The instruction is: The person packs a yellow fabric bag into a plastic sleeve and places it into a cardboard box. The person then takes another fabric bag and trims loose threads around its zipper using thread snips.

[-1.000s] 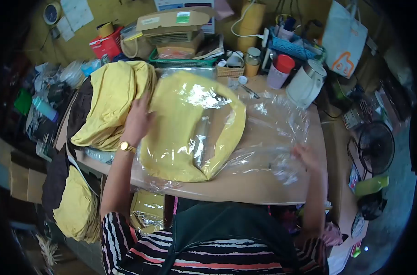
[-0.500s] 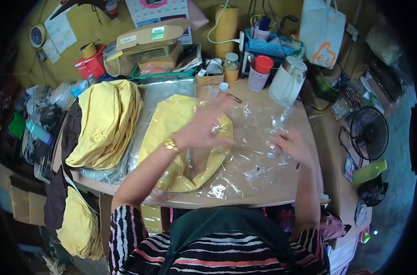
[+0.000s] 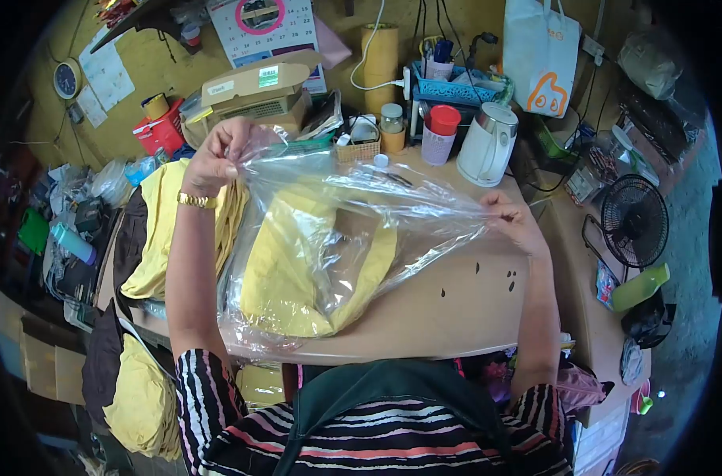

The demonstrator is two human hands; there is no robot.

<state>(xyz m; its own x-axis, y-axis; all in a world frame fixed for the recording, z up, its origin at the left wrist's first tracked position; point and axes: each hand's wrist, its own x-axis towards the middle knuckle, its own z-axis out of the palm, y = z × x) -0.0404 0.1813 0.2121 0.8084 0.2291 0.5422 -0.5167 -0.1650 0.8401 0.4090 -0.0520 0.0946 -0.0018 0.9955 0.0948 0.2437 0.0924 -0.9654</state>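
A large clear plastic bag [image 3: 424, 210] is stretched between my two hands above the table. My left hand [image 3: 218, 156], with a gold watch at its wrist, pinches one upper corner of it at the left. At the right, my right hand [image 3: 513, 222] is closed on another edge, and the film is pulled taut into folds. A yellow cloth piece [image 3: 277, 270] with a curved strap-like part lies on the table, inside or beneath the film; I cannot tell which. Left of it rests a thick stack of yellow cloth pieces [image 3: 166, 230] with dark brown parts.
Along the back stand a cardboard box [image 3: 257, 75], a jar [image 3: 392, 119], a red-lidded cup [image 3: 438, 147] and a white kettle [image 3: 488, 147]. A black fan [image 3: 635, 218] is at the right. Several small dark marks dot the brown tabletop [image 3: 424, 317]. More yellow cloth [image 3: 134, 397] hangs at the lower left.
My left hand has moved up and left from over the yellow cloth. The plastic bag, flat before, is now lifted and stretched. My right hand has risen slightly.
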